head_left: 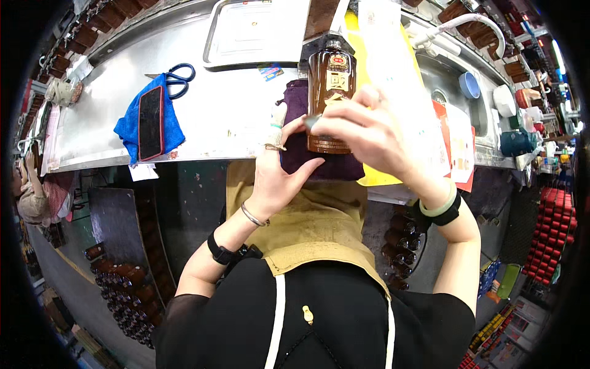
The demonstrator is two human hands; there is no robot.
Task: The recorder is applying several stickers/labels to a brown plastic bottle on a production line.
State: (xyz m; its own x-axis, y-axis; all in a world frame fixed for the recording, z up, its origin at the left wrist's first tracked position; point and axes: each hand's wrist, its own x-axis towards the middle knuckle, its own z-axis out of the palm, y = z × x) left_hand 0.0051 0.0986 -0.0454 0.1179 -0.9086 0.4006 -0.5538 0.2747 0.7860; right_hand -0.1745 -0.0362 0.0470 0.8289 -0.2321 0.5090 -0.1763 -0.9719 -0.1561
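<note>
A brown glass bottle (332, 71) with gold lettering lies on a folded purple cloth (294, 147), its neck away from me. My left hand (273, 178) is at the bottle's lower left, thumb and forefinger spread apart; another finger has a white wrapping. The left forefinger reaches toward a small dark greyish piece (311, 123) too blurred to name. My right hand (372, 132) comes over the bottle's lower right, fingertips pinched on that piece. It covers part of the label.
Left on the metal bench are a phone (151, 123) on a blue cloth (173, 123) and scissors (179, 81). A white tray (255, 34) sits behind. Yellow sheeting (375, 177) and white paper lie right, before a sink (482, 117). Brown bottles (126, 295) stand below left.
</note>
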